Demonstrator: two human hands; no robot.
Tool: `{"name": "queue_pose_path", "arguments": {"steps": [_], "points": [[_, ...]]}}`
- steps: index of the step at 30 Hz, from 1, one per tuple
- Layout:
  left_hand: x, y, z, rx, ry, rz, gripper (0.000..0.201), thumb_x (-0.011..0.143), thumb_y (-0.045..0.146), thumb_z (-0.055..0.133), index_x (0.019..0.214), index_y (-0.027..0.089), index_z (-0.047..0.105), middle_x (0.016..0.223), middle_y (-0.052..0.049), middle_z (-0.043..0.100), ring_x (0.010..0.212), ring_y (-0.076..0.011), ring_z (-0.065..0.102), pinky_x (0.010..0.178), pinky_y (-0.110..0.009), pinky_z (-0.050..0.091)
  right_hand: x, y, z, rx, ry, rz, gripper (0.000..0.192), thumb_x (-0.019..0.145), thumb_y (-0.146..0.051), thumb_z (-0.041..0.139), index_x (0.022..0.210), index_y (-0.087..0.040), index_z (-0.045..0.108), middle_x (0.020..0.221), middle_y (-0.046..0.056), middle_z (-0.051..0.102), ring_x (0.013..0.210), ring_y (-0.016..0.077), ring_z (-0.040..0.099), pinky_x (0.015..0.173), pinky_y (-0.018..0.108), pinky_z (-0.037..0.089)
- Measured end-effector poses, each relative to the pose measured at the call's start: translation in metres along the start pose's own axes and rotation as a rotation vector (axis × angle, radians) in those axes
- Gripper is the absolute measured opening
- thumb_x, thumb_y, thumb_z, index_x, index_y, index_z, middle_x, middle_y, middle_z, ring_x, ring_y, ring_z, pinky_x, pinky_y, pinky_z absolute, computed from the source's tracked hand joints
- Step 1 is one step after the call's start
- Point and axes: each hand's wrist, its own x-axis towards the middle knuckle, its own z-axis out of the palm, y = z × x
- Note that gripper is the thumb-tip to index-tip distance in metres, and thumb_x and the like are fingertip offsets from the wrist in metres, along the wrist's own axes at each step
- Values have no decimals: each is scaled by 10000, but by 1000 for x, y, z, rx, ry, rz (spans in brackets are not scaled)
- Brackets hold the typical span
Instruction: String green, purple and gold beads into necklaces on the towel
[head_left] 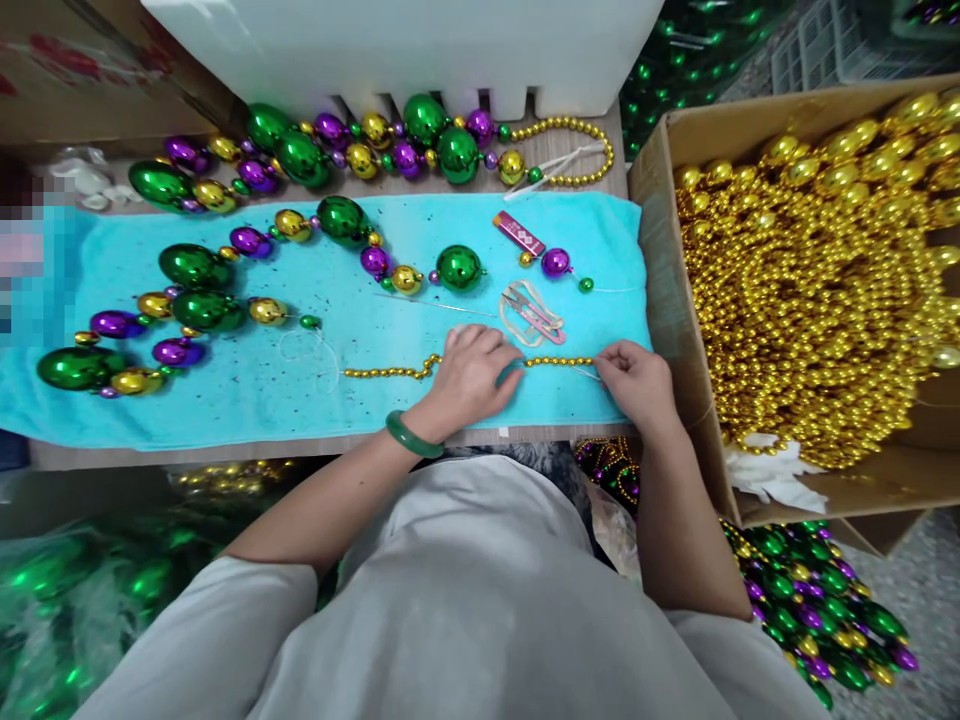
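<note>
A thin string of gold beads [560, 361] runs across the blue towel in front of me. My left hand [480, 372] lies over the middle of that string, palm down, thumb apart from the fingers; its fingertips are partly hidden. At the string's right end, my right hand [637, 382] pinches the beads, with a thin pale line beside its fingertips. Just beyond my left hand are pink-handled snips [536, 315] and a long needle [435, 304]. Clear thread [321, 350] curls near a green bead [309, 322], which ends a garland of large green, purple and gold beads [208, 311].
A cardboard box [694, 400] of gold bead strings stands at the right. Behind the towel [420, 215] lies another bead garland [457, 155], below a white container [420, 50]. A maroon label [517, 234] lies near a purple bead [556, 263]. Bagged green beads [90, 580] sit at lower left.
</note>
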Motion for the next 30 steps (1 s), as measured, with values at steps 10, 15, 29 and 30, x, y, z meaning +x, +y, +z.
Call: {"name": "queue_pose_path", "arguments": {"steps": [10, 15, 29, 30], "points": [[6, 7, 5, 74, -32, -41, 192, 890, 225, 497, 919, 184, 682, 888, -95, 637, 928, -271, 512, 824, -430, 361, 0, -1, 0, -23, 8, -24, 139, 746, -323, 564, 731, -200, 627, 579, -7, 595, 578, 159, 550, 569, 266, 381], [6, 11, 1, 87, -39, -45, 220, 867, 261, 533, 1005, 182, 685, 942, -104, 636, 959, -287, 503, 843, -446, 361, -1, -1, 0, -20, 6, -22, 128, 746, -311, 560, 716, -202, 619, 573, -11, 587, 567, 153, 539, 562, 263, 371], [14, 23, 2, 69, -52, -29, 255, 912, 292, 478, 937, 198, 713, 911, -123, 619, 976, -307, 482, 887, -504, 329, 0, 0, 0, -6, -14, -29, 134, 751, -321, 549, 724, -203, 607, 580, -11, 577, 565, 143, 520, 558, 257, 365], [14, 24, 0, 60, -56, -39, 252, 905, 288, 484, 965, 196, 711, 925, -128, 618, 981, -312, 482, 888, -511, 329, 0, -1, 0, -6, -13, -30, 131, 750, -318, 548, 723, -204, 606, 581, -11, 578, 565, 144, 520, 558, 257, 365]]}}
